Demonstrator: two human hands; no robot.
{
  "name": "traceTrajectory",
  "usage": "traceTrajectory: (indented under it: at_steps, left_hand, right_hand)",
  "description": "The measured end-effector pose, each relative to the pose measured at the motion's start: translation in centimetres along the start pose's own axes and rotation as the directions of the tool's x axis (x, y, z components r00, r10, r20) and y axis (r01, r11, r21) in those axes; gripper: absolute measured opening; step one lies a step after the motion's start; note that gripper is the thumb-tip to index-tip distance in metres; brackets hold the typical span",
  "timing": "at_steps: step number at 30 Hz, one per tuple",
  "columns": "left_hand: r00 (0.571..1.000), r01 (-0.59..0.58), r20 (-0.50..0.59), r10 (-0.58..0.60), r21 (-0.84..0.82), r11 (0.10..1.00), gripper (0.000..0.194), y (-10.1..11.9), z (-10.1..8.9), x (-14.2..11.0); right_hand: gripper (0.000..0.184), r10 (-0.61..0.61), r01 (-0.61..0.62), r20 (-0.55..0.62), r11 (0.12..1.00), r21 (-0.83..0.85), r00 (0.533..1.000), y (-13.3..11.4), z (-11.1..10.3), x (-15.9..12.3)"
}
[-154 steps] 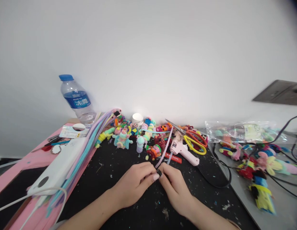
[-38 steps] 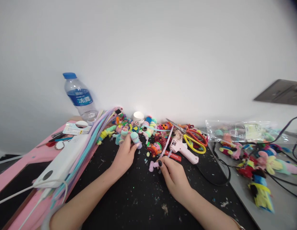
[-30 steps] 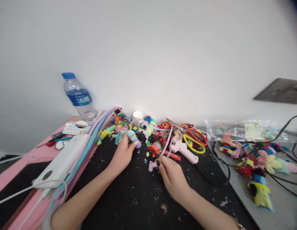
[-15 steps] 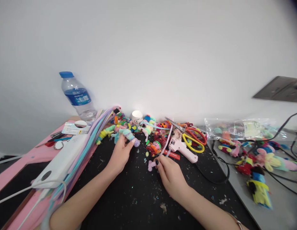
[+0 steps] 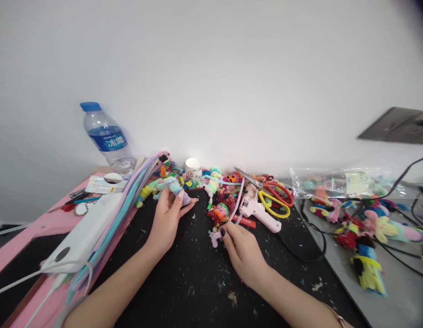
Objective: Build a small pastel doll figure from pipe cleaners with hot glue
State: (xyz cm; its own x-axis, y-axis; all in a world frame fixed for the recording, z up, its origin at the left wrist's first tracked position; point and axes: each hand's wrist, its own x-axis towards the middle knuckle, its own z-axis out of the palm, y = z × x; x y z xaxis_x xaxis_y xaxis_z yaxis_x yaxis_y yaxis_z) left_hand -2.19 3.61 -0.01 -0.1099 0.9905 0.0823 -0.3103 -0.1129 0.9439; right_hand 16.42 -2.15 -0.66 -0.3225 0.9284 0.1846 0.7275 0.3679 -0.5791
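Observation:
My left hand is closed around a fuzzy pastel pipe-cleaner doll, whose lilac end shows by my fingertips. My right hand pinches a lilac pipe cleaner; its curled, knotted end pokes out to the left of my thumb, and a thin straight length rises past the hand. Just beyond stands a pale pink glue gun, lying on its side, with scissors with yellow and orange handles behind it. A red and pink pipe-cleaner doll lies between my hands.
A bottle leans at the wall beside a white paper cup. Long pastel pipe cleaners lie over a white power bank-like box. Finished dolls, a plastic bag and black cables crowd the right.
My left hand has turned slightly and moved a little left with the pastel doll, its fingers reaching out further. My right hand stays nearly in place with the lilac pipe cleaner.

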Motion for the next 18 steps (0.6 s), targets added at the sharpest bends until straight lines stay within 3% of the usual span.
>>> traceTrajectory:
  at_steps: [3, 6, 9, 11, 15, 18]
  left_hand:
    - [1.000, -0.004, 0.019, 0.001, 0.123, 0.992, 0.020, 0.4, 0.3, -0.8]
    - [0.990, 0.072, 0.112, -0.090, 0.154, 0.985, 0.026, 0.6, 0.3, -1.5]
    - [0.936, 0.204, 0.261, -0.234, 0.138, 0.969, 0.031, 0.6, 0.4, -2.0]
    - [0.912, 0.248, 0.301, -0.277, 0.132, 0.960, 0.032, 0.5, 0.5, -2.1]
    - [0.889, 0.268, 0.344, -0.303, 0.145, 0.952, 0.030, 0.0, 0.6, -2.0]
    - [0.880, 0.288, 0.341, -0.330, 0.171, 0.942, 0.027, -0.6, 0.6, -1.7]
  right_hand:
    - [0.016, -0.032, 0.034, -0.034, 0.998, 0.057, 0.999, 0.2, -0.1, -0.1]
    - [0.017, -0.102, 0.111, -0.081, 0.986, 0.124, 0.991, 0.4, 0.0, -0.1]
    - [0.024, -0.177, 0.186, -0.074, 0.974, 0.131, 0.981, 0.3, -0.1, -0.2]
    - [0.030, -0.202, 0.205, -0.043, 0.974, 0.097, 0.978, 0.3, -0.5, -0.3]
    - [0.023, -0.152, 0.147, -0.125, 0.988, -0.053, 0.980, 0.9, -2.1, -0.2]
    - [0.023, -0.062, 0.009, -0.220, 0.972, -0.233, 0.974, 2.3, -3.4, 0.2]
